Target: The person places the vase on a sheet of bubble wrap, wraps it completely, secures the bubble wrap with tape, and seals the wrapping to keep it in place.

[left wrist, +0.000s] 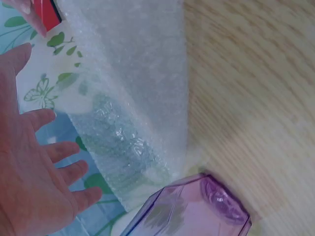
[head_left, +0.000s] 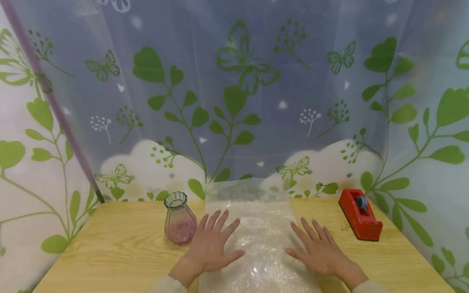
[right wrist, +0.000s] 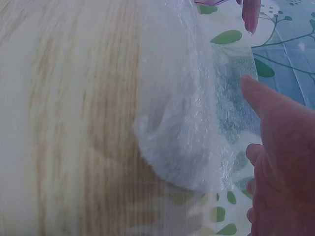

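A sheet of clear bubble wrap (head_left: pixel 260 236) runs down the middle of the wooden table, its far end rising against the curtain. Over its left edge my left hand (head_left: pixel 210 248) is spread, fingers straight and holding nothing. My right hand (head_left: pixel 318 250) is spread likewise by the right edge, also holding nothing. Just left of the left hand stands a faceted glass vase (head_left: pixel 180 224), upright, greenish at the rim and pink-purple below; its purple base shows large in the left wrist view. In the right wrist view the bubble wrap (right wrist: pixel 182 123) has a curled, wrinkled edge.
A red tape dispenser (head_left: pixel 360 215) with a small roll of tape stands at the table's right side. A curtain (head_left: pixel 293 81) printed with leaves and butterflies closes off the back and sides. A purplish pole (head_left: pixel 62 110) slants down at the left, reaching the table's back corner.
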`<state>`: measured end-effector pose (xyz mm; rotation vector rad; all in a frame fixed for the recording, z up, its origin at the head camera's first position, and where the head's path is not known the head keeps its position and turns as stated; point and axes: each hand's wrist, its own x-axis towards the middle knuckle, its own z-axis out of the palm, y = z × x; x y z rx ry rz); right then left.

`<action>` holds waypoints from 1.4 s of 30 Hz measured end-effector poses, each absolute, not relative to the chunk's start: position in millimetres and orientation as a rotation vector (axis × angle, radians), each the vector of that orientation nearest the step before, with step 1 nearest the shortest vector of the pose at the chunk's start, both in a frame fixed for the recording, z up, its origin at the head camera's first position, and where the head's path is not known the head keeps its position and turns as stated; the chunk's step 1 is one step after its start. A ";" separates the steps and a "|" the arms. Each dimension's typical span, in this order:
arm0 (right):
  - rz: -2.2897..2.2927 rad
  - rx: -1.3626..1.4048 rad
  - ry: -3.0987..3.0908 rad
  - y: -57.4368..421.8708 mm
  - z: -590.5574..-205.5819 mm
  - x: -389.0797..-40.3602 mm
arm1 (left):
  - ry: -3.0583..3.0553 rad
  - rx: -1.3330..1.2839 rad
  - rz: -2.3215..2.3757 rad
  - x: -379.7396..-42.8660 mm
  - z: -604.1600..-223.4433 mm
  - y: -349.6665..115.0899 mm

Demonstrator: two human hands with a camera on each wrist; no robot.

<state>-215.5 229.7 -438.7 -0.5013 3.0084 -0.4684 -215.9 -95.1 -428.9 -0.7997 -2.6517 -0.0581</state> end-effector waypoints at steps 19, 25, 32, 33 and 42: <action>-0.619 -0.656 3.057 193.9 -424.9 -223.3 | -2.522 -0.716 -0.065 -218.1 -391.7 -127.0; -0.662 -0.706 3.055 175.2 -416.7 -230.6 | -2.446 -0.685 -0.078 -221.2 -380.9 -135.8; -0.721 -0.752 3.029 159.0 -406.9 -234.4 | -2.356 -0.589 -0.153 -228.3 -368.5 -151.3; -0.728 -0.753 3.022 156.6 -406.2 -234.8 | -2.356 -0.571 -0.171 -229.5 -366.0 -154.5; -0.808 -0.773 2.956 130.8 -400.8 -238.7 | -2.416 -0.409 -0.326 -237.4 -352.6 -182.9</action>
